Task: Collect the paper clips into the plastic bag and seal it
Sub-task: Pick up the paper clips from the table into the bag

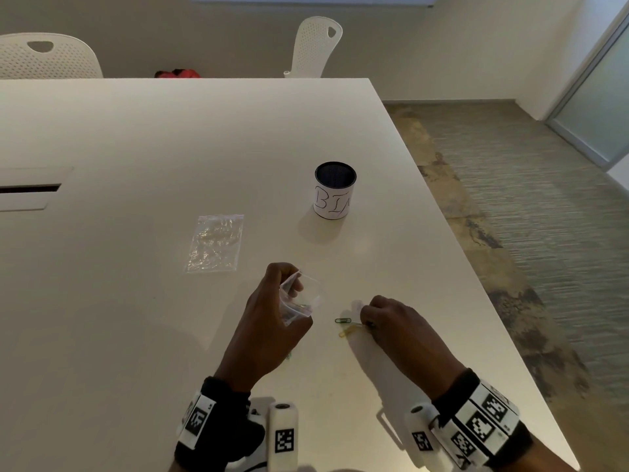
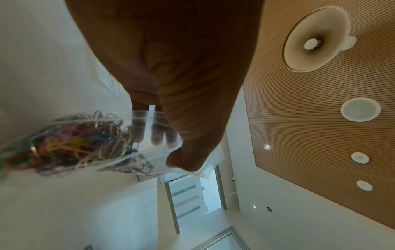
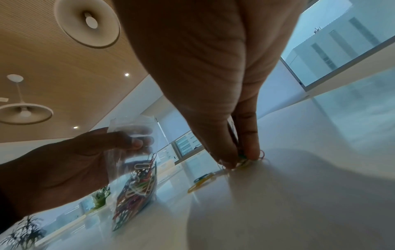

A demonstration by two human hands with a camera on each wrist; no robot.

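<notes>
On a white table (image 1: 136, 301), a spare flat stack of clear bags (image 1: 215, 242) lay at the left. Right of it, the left hand (image 1: 269, 321) pinched the mouth of a plastic bag (image 3: 136, 170) holding many coloured paper clips (image 2: 74, 143). Further right, the right hand (image 1: 398, 332) pressed thumb and fingertips (image 3: 252, 152) together on loose clips (image 1: 345, 326) on the tabletop, a labelled cup (image 1: 334, 190) behind.
</notes>
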